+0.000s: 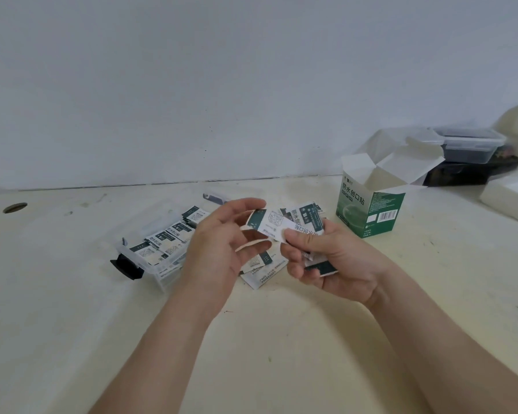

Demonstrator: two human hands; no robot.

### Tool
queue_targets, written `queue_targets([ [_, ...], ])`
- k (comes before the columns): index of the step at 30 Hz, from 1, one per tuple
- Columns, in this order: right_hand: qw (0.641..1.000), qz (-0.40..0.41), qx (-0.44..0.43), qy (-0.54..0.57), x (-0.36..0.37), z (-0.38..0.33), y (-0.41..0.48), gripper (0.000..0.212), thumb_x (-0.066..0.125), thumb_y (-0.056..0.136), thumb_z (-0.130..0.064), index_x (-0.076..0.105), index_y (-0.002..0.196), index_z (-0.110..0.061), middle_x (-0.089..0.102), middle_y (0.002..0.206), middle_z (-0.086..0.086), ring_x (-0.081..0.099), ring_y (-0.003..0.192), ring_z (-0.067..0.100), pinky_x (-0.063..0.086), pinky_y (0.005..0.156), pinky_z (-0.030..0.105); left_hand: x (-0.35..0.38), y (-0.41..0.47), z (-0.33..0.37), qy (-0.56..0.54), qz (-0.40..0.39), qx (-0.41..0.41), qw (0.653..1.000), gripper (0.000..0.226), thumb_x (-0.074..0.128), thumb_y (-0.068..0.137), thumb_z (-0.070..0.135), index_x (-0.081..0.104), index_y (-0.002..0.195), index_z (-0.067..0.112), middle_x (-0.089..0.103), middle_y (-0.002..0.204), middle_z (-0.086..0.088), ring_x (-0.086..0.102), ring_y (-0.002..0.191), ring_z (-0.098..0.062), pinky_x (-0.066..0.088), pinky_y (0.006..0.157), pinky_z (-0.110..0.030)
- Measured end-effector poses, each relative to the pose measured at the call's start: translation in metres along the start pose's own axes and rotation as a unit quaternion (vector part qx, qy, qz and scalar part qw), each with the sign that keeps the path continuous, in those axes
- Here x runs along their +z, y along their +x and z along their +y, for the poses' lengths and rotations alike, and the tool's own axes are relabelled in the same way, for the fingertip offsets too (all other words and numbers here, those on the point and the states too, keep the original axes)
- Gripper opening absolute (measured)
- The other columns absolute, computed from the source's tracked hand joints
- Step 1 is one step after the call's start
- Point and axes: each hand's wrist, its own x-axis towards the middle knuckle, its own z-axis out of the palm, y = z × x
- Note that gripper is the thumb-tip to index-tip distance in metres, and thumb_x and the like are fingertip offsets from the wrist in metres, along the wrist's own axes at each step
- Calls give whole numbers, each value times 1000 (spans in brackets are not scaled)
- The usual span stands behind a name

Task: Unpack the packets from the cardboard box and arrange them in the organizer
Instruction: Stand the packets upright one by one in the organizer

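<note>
As viewed from above, a bundle of green-and-white paper packets (307, 225) was gripped in the right hand (338, 264), its thumb pressed on the top packet (271, 225). That packet's left end was met by the curled fingers of the left hand (219, 246); whether it was pinched could not be told. Loose packets (256, 271) were spread on the cream table (281, 354) beneath. Upright packets (168, 237) were filed in the clear plastic organizer (165, 279) at left. Farther right, the open green cardboard box (371, 210) was stood, with clear lidded containers (473, 144) behind.
</note>
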Motion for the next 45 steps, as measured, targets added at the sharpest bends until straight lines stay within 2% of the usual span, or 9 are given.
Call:
queue_targets([
  [3,998,19,14,-59,3,2,0,3,57,93,-11,59,91,-10,57,67,8,62,54,20,38,41,19,1,-1,2,77,23,11,997,19,56,91,5,72,96,14,72,87,-9,68,80,-24,56,72,-34],
  [9,997,-1,79,-21,12,-2,-1,31,52,94,-40,65,100,-12,66,75,15,62,51,22,42,37,20,3,-3,-4,319,32,140,937,40,71,80,0,70,94,38,72,81,6,67,74,-11,54,74,-22],
  [17,981,-115,156,15,10,3,3,27,52,89,-34,63,72,-16,50,60,0,51,43,7,40,35,16,8,-4,-2,285,-18,150,947,61,79,67,-4,64,98,46,62,76,3,56,64,-8,51,64,-22],
  [24,995,2,92,43,13,1,5,23,52,82,-9,70,95,-12,33,54,-3,39,44,10,38,43,21,6,-12,1,376,-111,188,901,73,80,71,14,46,129,43,44,136,16,40,121,9,35,84,1],
  [27,998,30,61,13,19,2,6,35,43,82,0,60,55,-14,31,51,-1,38,44,11,33,43,22,9,-14,-6,511,-178,180,822,91,84,63,32,30,132,57,16,150,23,18,137,5,30,101,-7],
  [30,998,42,43,-1,20,2,6,34,42,81,5,51,54,-12,38,51,2,40,43,12,35,43,23,13,-14,-16,578,-141,208,777,87,81,58,43,32,129,52,22,140,20,30,130,-4,38,105,-27],
  [37,996,46,37,-68,17,4,6,22,41,79,7,55,71,-8,54,59,5,36,55,17,28,53,29,7,-9,-15,600,-86,164,778,85,77,56,53,40,130,38,28,116,16,33,116,-6,42,96,-28],
  [41,996,20,62,-54,11,-1,3,24,41,69,2,54,87,-6,47,66,11,28,49,16,21,50,29,-3,-6,2,453,-141,50,879,51,77,72,43,54,117,42,51,116,14,53,102,4,43,89,-22],
  [45,992,-96,74,-18,6,-4,1,40,35,70,-2,56,104,-8,52,70,13,20,39,8,12,51,28,-13,-7,20,304,-139,46,941,19,56,95,12,73,101,20,63,81,-19,53,63,-18,39,56,-27],
])
